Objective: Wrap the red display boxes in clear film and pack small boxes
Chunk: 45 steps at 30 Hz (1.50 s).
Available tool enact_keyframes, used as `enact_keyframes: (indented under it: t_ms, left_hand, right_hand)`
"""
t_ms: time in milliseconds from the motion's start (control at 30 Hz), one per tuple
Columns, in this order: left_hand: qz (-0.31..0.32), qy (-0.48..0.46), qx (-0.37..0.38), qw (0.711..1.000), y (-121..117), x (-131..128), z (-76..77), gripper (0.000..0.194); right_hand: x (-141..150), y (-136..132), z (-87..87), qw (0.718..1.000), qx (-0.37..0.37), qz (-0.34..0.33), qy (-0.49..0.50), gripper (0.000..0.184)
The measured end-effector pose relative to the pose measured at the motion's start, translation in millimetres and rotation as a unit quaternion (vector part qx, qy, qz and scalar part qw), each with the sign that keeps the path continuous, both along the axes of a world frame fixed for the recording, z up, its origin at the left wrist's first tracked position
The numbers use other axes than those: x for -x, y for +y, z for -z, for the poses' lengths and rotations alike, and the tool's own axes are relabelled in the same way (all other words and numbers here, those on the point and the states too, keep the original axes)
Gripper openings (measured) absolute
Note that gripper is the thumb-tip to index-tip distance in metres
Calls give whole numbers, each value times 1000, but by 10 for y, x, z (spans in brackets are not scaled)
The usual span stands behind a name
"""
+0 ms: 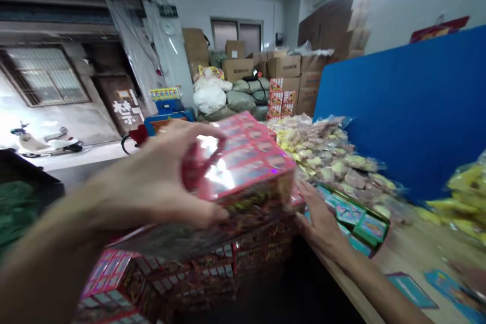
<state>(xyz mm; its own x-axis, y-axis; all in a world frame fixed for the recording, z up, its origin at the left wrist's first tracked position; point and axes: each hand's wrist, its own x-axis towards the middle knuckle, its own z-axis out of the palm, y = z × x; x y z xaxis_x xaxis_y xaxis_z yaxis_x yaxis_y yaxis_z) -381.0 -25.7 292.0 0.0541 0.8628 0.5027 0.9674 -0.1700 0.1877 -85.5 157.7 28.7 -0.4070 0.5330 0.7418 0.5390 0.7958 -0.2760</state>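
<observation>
Clearly — left hand [152, 177] spans red pack [248, 154], right hand [324, 225] beside.

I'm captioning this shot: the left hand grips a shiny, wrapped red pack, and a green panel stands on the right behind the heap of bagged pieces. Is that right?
Not quite: the head view shows a blue panel, not a green one. The rest holds: the left hand grips a shiny, wrapped red pack, and the panel stands behind the heap of bagged pieces.

Single head-worn view, looking forward and down, close behind the hands [152, 177]
</observation>
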Motion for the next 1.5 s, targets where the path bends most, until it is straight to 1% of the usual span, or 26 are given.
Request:
enact_keyframes:
  t_ms: [100, 200, 233, 300, 367, 400, 467, 500, 533, 567, 600, 667, 733, 767, 800, 867, 933, 1033, 1133, 1233, 1267, 1300, 1367, 1400, 1433, 1500]
  left_hand:
    - [58, 14, 77, 995, 397, -393, 72, 101]
    - [74, 38, 132, 988, 867, -705, 194, 107]
    - [83, 48, 138, 986, 1006, -761, 212, 105]
    - [91, 58, 115, 988, 1224, -805, 175, 88]
    - [90, 72, 69, 991, 1339, -794, 46, 70]
    - [91, 86, 55, 991, 1350, -782, -33, 68]
    - [105, 122, 53, 986, 1275, -765, -142, 76]
    - [119, 134, 52, 982, 1193, -761, -140, 84]
    - [130, 133, 42, 982, 1090, -760, -84, 92]
    - [130, 111, 16, 985, 973, -760, 29, 99]
    - [118, 70, -18, 990, 855, -759, 196, 104]
    - [51, -62, -80, 994, 650, -754, 643, 116]
    - [-12, -190, -63, 980, 538, -741, 1124, 130]
    - [-21, -236, -34, 971, 525, -729, 1337, 131]
    - [-13, -268, -7, 963, 538, -712, 1516, 127]
    - [20, -306, 13, 952, 624, -663, 1761, 113]
    - [35, -325, -10, 945, 728, -614, 1873, 103]
    - [37, -338, -41, 940, 792, -571, 1912, 101]
    - [67, -326, -11, 943, 705, -461, 1896, 102]
    - [95, -305, 19, 947, 540, -105, 1809, 97]
    - [77, -299, 7, 951, 485, 77, 1771, 87]
    - [33, -292, -14, 956, 433, 283, 1738, 74]
    - [-137, -256, -65, 955, 346, 729, 1716, 51]
    - [-233, -228, -75, 942, 310, 949, 1735, 49]
    - [-307, -204, -63, 928, 277, 1154, 1773, 52]
    - [-383, -203, -17, 901, 220, 1494, 1887, 55]
  right_hand:
    - [-233, -17, 98, 990, 111, 48, 78, 58]
    - [-498, -33, 207, 962, 232, 76, 121, 62]
    - [-575, -30, 248, 952, 262, 84, 132, 62]
    - [-680, -12, 322, 935, 308, 91, 151, 62]
    - [-696, 10, 352, 916, 350, 82, 180, 64]
    - [-664, 15, 342, 901, 380, 71, 197, 68]
    - [-527, 5, 267, 860, 446, 51, 241, 75]
    - [-431, -12, 208, 840, 472, 39, 262, 75]
    - [-325, -36, 141, 827, 489, 21, 275, 74]
    - [-218, -67, 73, 824, 493, -3, 281, 72]
    - [-117, -103, 8, 827, 485, -27, 285, 69]
    - [41, -175, -93, 839, 459, -71, 282, 65]
    - [126, -226, -147, 850, 444, -79, 273, 68]
    - [145, -238, -159, 855, 441, -71, 263, 71]
    - [154, -242, -165, 861, 442, -59, 245, 73]
    - [157, -232, -168, 876, 434, -36, 208, 74]
    - [151, -218, -172, 891, 416, -23, 178, 71]
    - [131, -201, -184, 902, 403, -19, 154, 70]
    - [100, -195, -195, 903, 407, 7, 141, 75]
    - [86, -216, -203, 903, 409, 25, 130, 71]
    - [89, -230, -207, 903, 409, 29, 132, 69]
    - [95, -247, -213, 902, 408, 31, 135, 67]
    - [115, -283, -232, 902, 407, 38, 142, 68]
    - [127, -301, -246, 900, 410, 38, 143, 70]
    - [141, -320, -263, 897, 415, 36, 144, 72]
    - [172, -361, -306, 892, 426, 33, 149, 76]
